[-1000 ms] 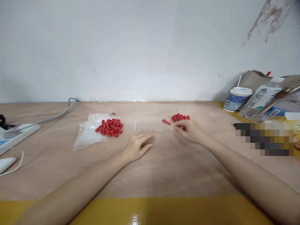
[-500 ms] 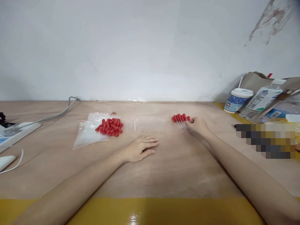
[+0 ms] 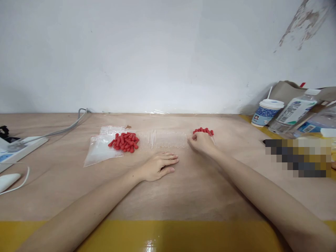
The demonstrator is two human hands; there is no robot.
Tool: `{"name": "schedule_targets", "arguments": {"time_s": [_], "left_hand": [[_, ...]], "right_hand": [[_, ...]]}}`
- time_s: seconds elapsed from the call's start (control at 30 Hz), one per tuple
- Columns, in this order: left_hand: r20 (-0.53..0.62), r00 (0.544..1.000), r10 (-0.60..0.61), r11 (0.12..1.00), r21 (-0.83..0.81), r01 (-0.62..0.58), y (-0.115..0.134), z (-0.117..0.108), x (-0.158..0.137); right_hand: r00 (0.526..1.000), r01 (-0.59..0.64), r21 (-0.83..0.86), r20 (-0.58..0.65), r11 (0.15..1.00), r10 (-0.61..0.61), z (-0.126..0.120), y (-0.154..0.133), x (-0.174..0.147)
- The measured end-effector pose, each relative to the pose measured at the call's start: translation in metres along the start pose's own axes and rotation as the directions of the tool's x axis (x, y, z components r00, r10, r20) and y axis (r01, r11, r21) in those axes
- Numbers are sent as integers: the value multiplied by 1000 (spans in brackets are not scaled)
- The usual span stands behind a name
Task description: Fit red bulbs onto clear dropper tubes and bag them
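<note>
At the right end of a row of thin, clear tubes (image 3: pixel 170 140), a pick-up seems to be in hand.
The bare right hand (image 3: pixel 201 142) is held with its fingertips bunched together, but whether a tube is pinched can't be told. The bare left hand (image 3: pixel 159 166) is laid palm-down on the tan wood-look tabletop (image 3: pixel 183 196), thumb and fingers apart. Probably a fine pinch on one tube is called for next, neighbours left unrolled. Red, rubbery-looking bulbs (image 3: pixel 124 142) are heaped left of the row, partly over flat, clear plastic zip bags (image 3: pixel 99 150) that look empty; more red bulb ends (image 3: pixel 201 130) are lined up behind the right hand. Off right, the blue-and-white lidded paper cup (image 3: pixel 267 113) can't be seen into, and what's in the clear labelled plastic bottle (image 3: pixel 295 110) can't be made out.
</note>
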State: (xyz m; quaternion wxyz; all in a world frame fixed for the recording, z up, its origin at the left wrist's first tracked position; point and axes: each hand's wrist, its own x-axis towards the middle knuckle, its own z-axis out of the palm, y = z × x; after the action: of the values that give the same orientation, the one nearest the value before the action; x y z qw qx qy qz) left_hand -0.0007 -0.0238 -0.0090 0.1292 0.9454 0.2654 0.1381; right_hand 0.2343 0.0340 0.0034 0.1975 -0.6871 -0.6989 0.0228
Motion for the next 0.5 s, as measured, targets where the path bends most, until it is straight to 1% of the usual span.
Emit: {"name": "schedule_targets", "arguments": {"time_s": [0.07, 0.13, 0.27, 0.37, 0.43, 0.47, 0.5], "left_hand": [[1, 1000, 1, 1000, -3, -1, 1, 0, 0], [4, 1000, 2, 1000, 2, -2, 1, -1, 0], [12, 1000, -2, 1000, 17, 2, 2, -2, 1], [13, 1000, 2, 1000, 8, -2, 2, -2, 1], [8, 1000, 5, 1000, 0, -5, 1, -1, 0], [3, 1000, 8, 1000, -5, -8, 0, -1, 0], [-5, 1000, 14, 1000, -11, -14, 0, 0, 0]], "right_hand": [[996, -53, -54, 70, 997, 57, 6, -13, 7], [987, -102, -87, 115, 991, 112, 10, -22, 14], [978, -130, -126, 147, 983, 149, 16, -30, 21], [979, -127, -158, 136, 979, 149, 16, -33, 19], [986, -116, -177, 98, 977, 135, 14, -34, 12], [994, -83, -193, 57, 978, 96, 13, -33, 7], [1000, -26, -212, 6, 977, 28, 12, -31, 1]]}}
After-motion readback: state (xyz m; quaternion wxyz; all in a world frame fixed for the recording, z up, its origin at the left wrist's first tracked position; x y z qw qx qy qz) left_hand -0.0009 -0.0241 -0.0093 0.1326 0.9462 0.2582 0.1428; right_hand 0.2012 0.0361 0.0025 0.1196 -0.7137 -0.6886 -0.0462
